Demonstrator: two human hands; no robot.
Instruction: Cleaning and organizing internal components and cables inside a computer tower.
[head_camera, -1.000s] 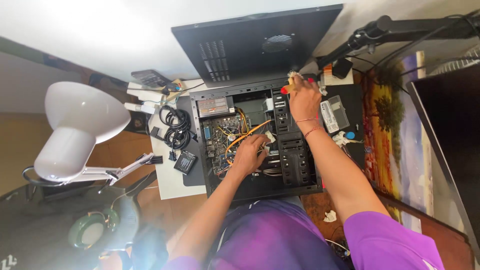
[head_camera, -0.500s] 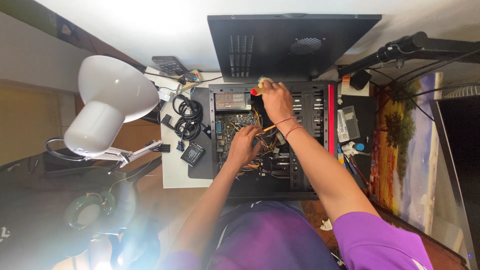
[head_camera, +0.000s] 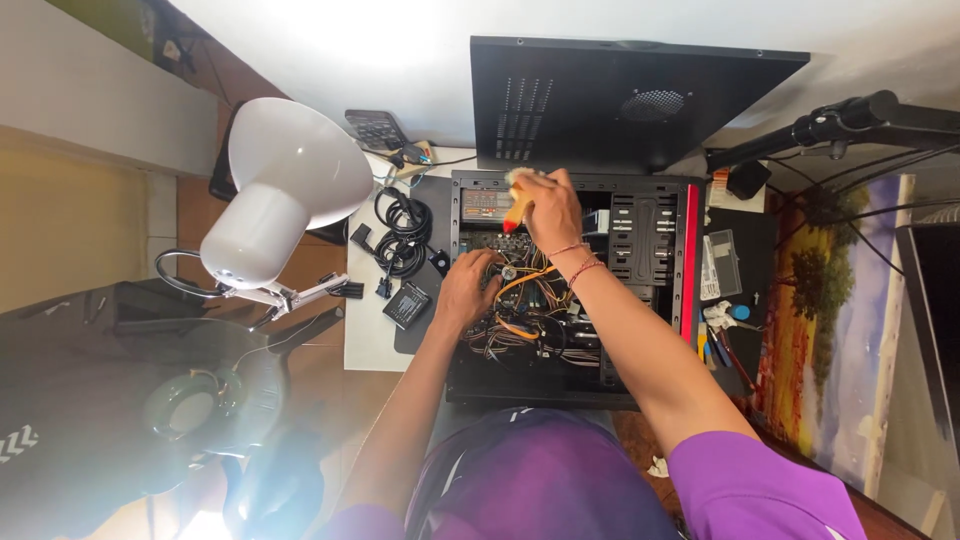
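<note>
Daylight falls on a white desk by a pale wall, where an open computer case lies, left hand buried among its cables, grip hidden, right hand clasping an orange-handled brush.

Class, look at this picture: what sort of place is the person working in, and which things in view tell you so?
Probably a home desk used for computer repair. An open computer case lies flat with its wires exposed, its side panel propped behind it, a white desk lamp stands beside it, and a landscape painting is on the right.
</note>
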